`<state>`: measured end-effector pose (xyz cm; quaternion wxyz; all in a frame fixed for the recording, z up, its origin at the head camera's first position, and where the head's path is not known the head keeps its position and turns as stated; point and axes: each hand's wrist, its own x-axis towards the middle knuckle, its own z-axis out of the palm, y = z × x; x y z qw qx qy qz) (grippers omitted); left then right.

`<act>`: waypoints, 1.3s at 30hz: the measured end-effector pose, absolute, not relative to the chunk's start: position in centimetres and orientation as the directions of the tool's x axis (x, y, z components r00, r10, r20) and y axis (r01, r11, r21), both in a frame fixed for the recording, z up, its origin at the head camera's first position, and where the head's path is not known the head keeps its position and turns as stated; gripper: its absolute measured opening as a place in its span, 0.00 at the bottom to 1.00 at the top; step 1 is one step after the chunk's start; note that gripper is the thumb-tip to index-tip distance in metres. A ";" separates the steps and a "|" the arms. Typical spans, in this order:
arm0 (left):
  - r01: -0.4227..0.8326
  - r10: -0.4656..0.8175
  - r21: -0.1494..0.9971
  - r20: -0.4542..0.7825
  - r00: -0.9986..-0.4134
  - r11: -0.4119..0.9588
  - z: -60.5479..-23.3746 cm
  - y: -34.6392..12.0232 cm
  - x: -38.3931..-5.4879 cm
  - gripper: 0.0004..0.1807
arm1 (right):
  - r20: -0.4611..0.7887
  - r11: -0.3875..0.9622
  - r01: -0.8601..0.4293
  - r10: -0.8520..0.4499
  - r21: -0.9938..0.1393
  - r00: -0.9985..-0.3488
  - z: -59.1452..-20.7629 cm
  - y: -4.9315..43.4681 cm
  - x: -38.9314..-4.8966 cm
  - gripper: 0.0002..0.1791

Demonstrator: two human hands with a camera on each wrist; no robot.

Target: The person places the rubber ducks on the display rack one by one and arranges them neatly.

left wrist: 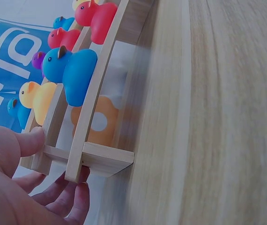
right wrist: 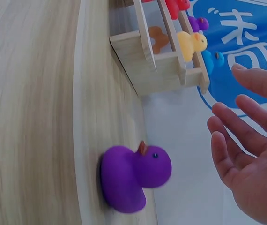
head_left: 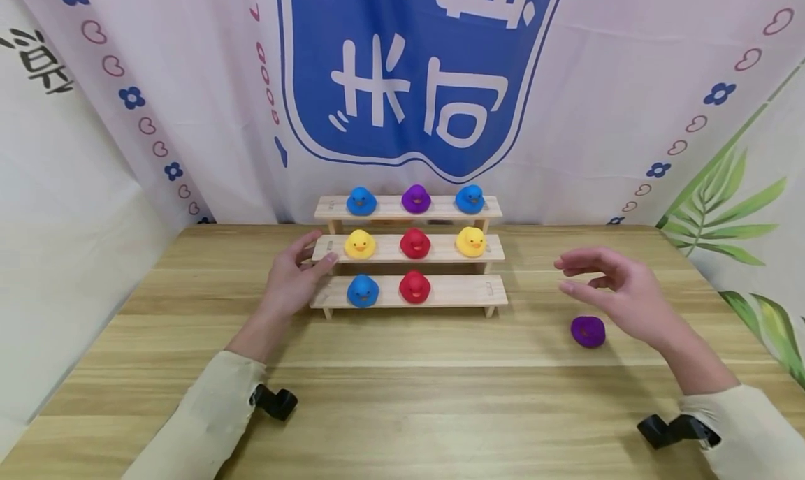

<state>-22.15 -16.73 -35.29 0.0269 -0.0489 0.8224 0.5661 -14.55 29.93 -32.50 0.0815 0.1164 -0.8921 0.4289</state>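
My left hand (head_left: 291,279) holds the left end of a three-tier wooden display stand (head_left: 454,295). In the left wrist view its thumb (left wrist: 31,142) lies on the middle tier while the fingers reach round the end. A loose purple rubber duck (head_left: 588,332) sits on the table, right of the stand. Over and beside that duck hovers my right hand (head_left: 622,295), fingers loosely bent and holding nothing; the right wrist view shows a gap between them. The bottom tier carries a blue duck (head_left: 363,291) and a red duck (head_left: 415,287), with its right end bare.
Yellow, red and yellow ducks line the middle tier, the red one (head_left: 415,244) at its centre. On the top tier a purple duck (head_left: 416,199) stands between two blue ones. Behind the wooden table (head_left: 402,396) hangs a printed curtain (head_left: 220,117).
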 end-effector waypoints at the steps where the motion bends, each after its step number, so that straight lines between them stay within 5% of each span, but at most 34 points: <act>1: -0.112 -0.051 0.928 -0.101 -0.994 0.356 -35.3 -16.7 -22.2 0.38 | 0.249 0.604 -0.279 -0.135 -0.747 -0.959 -32.5 30.2 -14.5 0.18; 23: -0.117 -0.060 0.929 -0.103 -0.993 0.350 -35.4 -16.8 -22.1 0.37 | 0.104 0.720 -0.195 -0.170 -0.666 -0.980 -35.1 34.4 -12.2 0.19; 39: -0.110 -0.059 0.926 -0.095 -0.994 0.362 -35.4 -16.8 -22.0 0.37 | -0.049 0.686 -0.104 -0.200 -0.720 -0.979 -36.4 34.5 -11.8 0.25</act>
